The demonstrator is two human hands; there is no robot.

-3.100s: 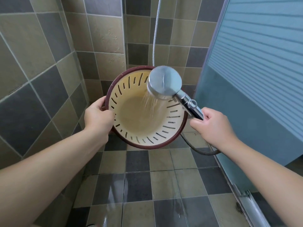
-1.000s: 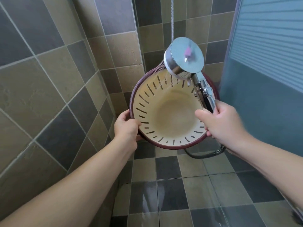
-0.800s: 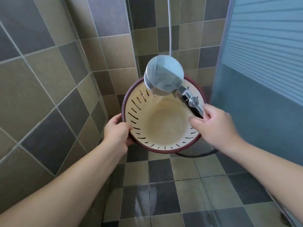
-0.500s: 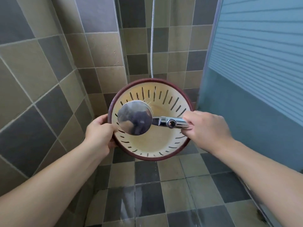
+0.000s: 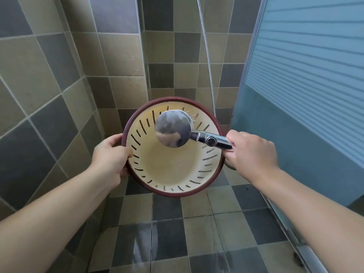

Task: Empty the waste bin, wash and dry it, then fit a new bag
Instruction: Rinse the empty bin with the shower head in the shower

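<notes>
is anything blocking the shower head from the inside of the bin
Nothing visible does. The shower head, held by the right hand, sits right over the open bin, which the left hand grips at its rim.

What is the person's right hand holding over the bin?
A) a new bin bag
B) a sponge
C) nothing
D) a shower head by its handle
D: the right hand grips the chrome handle of the shower head, whose round head sits over the open waste bin that the left hand holds by the rim.

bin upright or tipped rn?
Tipped. The waste bin is held off the floor by the left hand, its open mouth facing the camera so the whole inside bottom shows.
</notes>
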